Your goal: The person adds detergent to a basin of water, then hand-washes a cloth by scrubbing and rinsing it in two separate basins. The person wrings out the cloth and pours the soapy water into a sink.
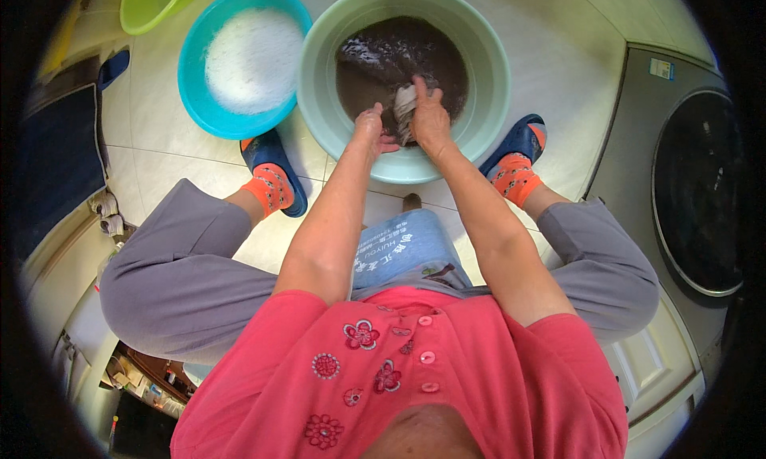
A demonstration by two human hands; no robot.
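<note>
A large pale green plastic basin [494, 100] stands on the floor before me with dark, murky water [368, 79] in it. My right hand [429, 115] is over the water with a wet, greyish cloth [405, 113] against its thumb side; some of its fingers are extended. To the left of the cloth is my left hand [374, 130], its fingers apart and nothing seen in them. Touching the large basin on its left, a turquoise basin [194, 82] holds white suds [254, 61].
A lime green basin [134, 10] is at the upper left. A front-loading washing machine [634, 124] stands at the right. My slippered feet flank the large basin. A blue-covered stool [413, 237] is beneath me, and a dark mat [66, 159] hangs at the left.
</note>
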